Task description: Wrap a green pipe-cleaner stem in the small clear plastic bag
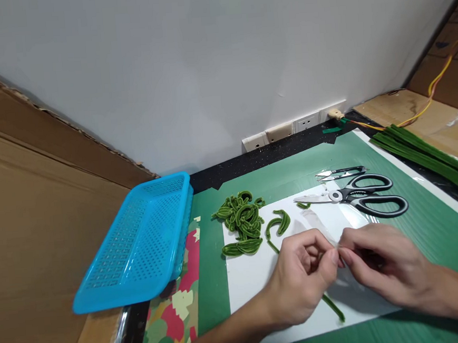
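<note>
My left hand (303, 276) and my right hand (379, 265) meet over a white sheet (249, 281), fingertips pinched together on a green pipe cleaner (335, 307) whose free end trails toward me below the left hand. The part between the fingers is hidden. A heap of bent green pipe-cleaner pieces (241, 222) lies just beyond the left hand. Closer to it are two more curved pieces (278, 223).
Black-handled scissors (366, 196) and small thread snips (342, 172) lie beyond my right hand on the green mat (434, 218). A blue plastic basket (139, 242) sits tilted at the left. A bundle of straight green pipe cleaners (430, 158) lies at the right. Wall sockets (292, 127) line the back.
</note>
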The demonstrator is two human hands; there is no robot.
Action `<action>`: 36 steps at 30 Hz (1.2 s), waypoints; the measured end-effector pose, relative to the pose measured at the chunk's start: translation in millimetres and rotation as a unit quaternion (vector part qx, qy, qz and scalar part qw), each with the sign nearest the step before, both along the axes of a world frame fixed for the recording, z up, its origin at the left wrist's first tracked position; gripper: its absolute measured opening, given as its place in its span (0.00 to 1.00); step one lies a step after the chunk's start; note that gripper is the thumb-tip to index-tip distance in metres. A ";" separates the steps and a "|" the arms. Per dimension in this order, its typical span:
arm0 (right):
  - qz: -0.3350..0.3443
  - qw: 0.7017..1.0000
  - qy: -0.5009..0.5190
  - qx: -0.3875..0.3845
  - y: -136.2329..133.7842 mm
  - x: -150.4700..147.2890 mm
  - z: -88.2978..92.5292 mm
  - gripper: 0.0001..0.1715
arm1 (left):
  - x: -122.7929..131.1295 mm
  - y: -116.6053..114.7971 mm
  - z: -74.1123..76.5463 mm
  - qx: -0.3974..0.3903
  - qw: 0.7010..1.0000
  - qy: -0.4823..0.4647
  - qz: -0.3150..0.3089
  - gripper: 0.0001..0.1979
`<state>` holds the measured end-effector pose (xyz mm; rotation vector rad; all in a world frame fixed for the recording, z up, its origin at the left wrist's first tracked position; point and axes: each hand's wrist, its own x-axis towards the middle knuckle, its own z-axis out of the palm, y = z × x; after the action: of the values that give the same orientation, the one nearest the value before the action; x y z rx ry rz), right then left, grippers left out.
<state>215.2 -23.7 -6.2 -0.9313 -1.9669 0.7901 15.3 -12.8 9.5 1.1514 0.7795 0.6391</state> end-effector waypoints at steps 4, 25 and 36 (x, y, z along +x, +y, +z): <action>-0.021 0.988 0.058 -0.140 -7.2 -3.5 -5.6 0.24 | -2.5 -3.6 -1.8 0.159 0.984 0.083 0.007 0.10; 0.037 0.988 0.020 -0.148 6.7 5.8 -6.0 0.22 | -5.8 0.0 -15.2 0.185 0.975 0.118 0.020 0.16; 0.022 0.981 0.028 -0.192 7.6 6.4 -4.8 0.24 | -6.2 5.3 -12.9 0.101 0.990 0.093 -0.010 0.18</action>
<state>221.5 -16.0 -11.0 -1.0749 -1.8236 1.2378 9.1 -7.5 -3.5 1.4183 0.8755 0.6102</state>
